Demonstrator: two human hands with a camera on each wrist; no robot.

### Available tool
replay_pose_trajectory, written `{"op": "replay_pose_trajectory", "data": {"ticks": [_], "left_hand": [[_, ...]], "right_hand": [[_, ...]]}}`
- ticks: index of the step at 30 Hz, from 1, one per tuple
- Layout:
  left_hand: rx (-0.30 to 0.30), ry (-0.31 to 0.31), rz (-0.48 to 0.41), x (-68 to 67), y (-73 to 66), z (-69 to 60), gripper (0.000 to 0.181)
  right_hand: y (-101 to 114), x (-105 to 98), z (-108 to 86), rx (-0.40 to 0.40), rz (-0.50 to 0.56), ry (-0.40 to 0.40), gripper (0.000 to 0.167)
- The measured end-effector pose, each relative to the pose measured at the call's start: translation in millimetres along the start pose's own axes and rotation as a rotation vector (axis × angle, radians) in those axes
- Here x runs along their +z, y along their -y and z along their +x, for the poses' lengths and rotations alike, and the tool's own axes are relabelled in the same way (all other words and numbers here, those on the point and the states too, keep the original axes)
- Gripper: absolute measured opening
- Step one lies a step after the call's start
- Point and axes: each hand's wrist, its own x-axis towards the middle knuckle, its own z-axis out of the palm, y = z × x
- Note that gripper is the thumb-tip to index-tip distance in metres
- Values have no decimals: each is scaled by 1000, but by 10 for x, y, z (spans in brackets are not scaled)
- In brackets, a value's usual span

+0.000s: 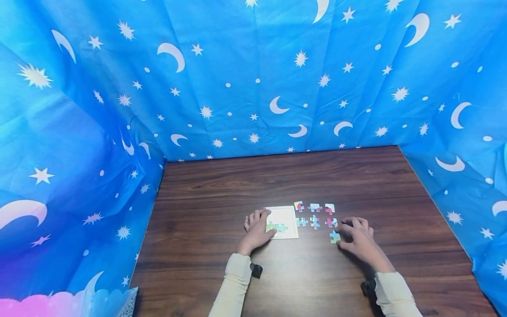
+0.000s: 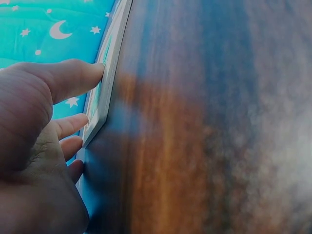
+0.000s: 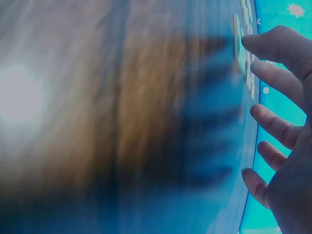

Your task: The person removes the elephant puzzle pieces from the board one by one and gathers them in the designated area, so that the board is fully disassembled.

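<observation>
A square white puzzle tray (image 1: pixel 292 220) lies on the table, with green jigsaw pieces (image 1: pixel 281 228) fitted along its near side. My left hand (image 1: pixel 256 230) rests on the tray's left part, fingers spread and thumb pressing near the green pieces; it covers that side. In the left wrist view, the thumb (image 2: pixel 80 78) touches the tray's top while the other fingers lie by its edge. Right of the loose pieces is my right hand (image 1: pixel 361 241), fingers apart and loosely bent. Its thumb is at a blue-green jigsaw piece (image 1: pixel 334 237); whether it touches is unclear.
Several loose jigsaw pieces (image 1: pixel 314 221) lie in rows just right of the tray. Brown wooden tabletop (image 1: pixel 222 189) surrounds everything. Blue cloth (image 1: pixel 245 79) with moons and stars hangs along the back and both sides.
</observation>
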Motion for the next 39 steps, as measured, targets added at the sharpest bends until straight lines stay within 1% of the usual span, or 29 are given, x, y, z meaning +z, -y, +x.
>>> {"op": "replay_pose_trajectory", "data": {"ticks": [3, 6, 10, 12, 15, 20, 25, 28, 30, 35, 39], "left_hand": [[8, -11, 3, 30, 32, 15, 65], [9, -5, 7, 42, 46, 27, 66], [20, 6, -6, 0, 24, 28, 64], [31, 14, -24, -37, 5, 17, 62], [39, 31, -26, -70, 9, 3, 62], [44, 39, -29, -81, 44, -10, 64], [33, 41, -14, -56, 73, -2, 66], [38, 27, -24, -66, 63, 2, 65], [33, 28, -15, -70, 54, 4, 66], [43, 36, 2, -74, 30, -11, 66], [57, 24, -15, -86, 27, -18, 64]], "right_hand": [[41, 37, 46, -33, 24, -26, 31], [94, 90, 108, -41, 34, -28, 30], [194, 196, 211, -56, 34, -33, 27], [256, 266, 259, -82, 42, -36, 23], [357, 382, 325, -126, 51, -46, 20], [540, 535, 460, -178, 65, -60, 21], [735, 641, 606, -209, 54, -37, 22], [840, 702, 686, -221, 53, -12, 23], [893, 746, 729, -225, 53, 9, 24], [961, 830, 788, -214, 42, 57, 28], [979, 854, 807, -208, 33, 70, 27]]}}
